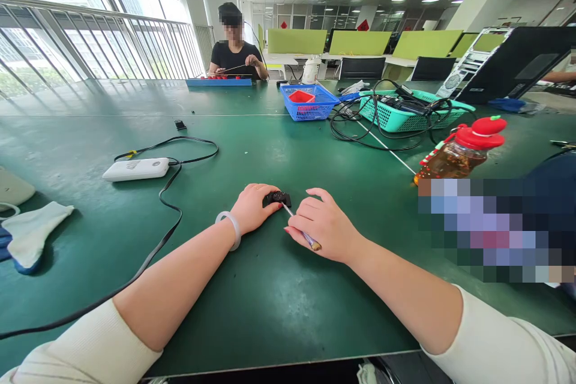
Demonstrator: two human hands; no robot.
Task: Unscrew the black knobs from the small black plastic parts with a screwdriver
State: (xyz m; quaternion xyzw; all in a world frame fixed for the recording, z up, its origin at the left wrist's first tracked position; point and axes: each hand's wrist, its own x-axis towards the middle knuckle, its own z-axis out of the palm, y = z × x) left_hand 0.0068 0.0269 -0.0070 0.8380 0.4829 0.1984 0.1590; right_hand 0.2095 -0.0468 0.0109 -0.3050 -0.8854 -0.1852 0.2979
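My left hand, with a pale bracelet at the wrist, grips a small black block-like part on the green table between thumb and fingers. In my right hand is a slim pen-like tool, pinched between thumb and fingers. Its thin pale end reaches the near side of the black part, and its thicker gold-brown end points back toward me. Whether that tool is a screwdriver or a brush I cannot tell. My fingers hide the left side of the black part.
On the green table lie a white power strip with a black cord, and a glove. Farther off are a blue basket, a green basket with cables, and a red-capped bottle. A person sits opposite.
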